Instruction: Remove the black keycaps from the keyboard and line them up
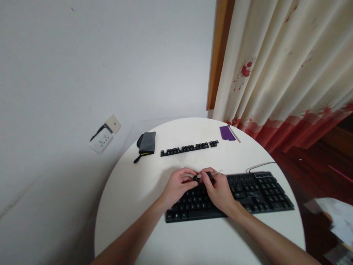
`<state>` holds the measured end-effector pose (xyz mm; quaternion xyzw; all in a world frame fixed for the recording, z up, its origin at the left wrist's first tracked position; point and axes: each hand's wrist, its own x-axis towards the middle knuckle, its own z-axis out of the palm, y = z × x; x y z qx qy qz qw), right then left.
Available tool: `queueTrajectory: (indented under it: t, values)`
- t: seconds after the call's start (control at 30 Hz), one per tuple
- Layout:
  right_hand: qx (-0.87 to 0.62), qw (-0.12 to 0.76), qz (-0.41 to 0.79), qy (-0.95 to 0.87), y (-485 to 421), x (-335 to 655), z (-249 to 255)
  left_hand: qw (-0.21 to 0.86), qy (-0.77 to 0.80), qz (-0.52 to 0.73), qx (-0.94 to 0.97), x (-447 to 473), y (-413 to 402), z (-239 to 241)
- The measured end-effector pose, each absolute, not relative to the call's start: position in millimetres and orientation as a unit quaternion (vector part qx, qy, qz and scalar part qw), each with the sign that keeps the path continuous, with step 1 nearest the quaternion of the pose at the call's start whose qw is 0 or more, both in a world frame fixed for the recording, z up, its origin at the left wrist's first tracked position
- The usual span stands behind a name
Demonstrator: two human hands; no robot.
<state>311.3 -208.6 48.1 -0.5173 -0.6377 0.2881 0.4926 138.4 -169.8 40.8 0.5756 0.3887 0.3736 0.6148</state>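
Both of my hands meet over the upper left part of a black keyboard (248,197). My left hand (179,184) is closed, pinching a small black keycap (196,178) at the fingertips. In my right hand (217,187), also closed, is a black keycap puller (210,176); a thin wire end sticks out above the knuckles. Fingers hide most of both small pieces. Beyond the hands, a row of loose black keycaps (190,148) lies on the white round table (138,198).
A grey pouch (148,142) with a black strap lies at the back left. At the back right are a purple cloth (227,133) and a thin stick (234,133). The keyboard's cable (260,165) trails over the right edge. A wall and a curtain (264,73) stand behind.
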Motion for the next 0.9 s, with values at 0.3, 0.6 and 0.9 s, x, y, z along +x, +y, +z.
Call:
queueTrajectory:
  t: [0.3, 0.6, 0.9]
  values:
    - [-0.540, 0.517, 0.321, -0.581, -207.5, 310.1, 44.9, 0.588, 0.384, 0.404, 0.585, 140.0, -171.3, 41.5]
    - [-0.547, 0.537, 0.311, -0.562, -202.8, 315.6, 47.0, 0.544, 0.435, 0.399, 0.597, 138.4, -165.7, 43.8]
    - [-0.486, 0.494, 0.335, -0.638, -204.5, 314.6, 46.5, 0.580, 0.427, 0.414, 0.556, 138.0, -166.8, 43.1]
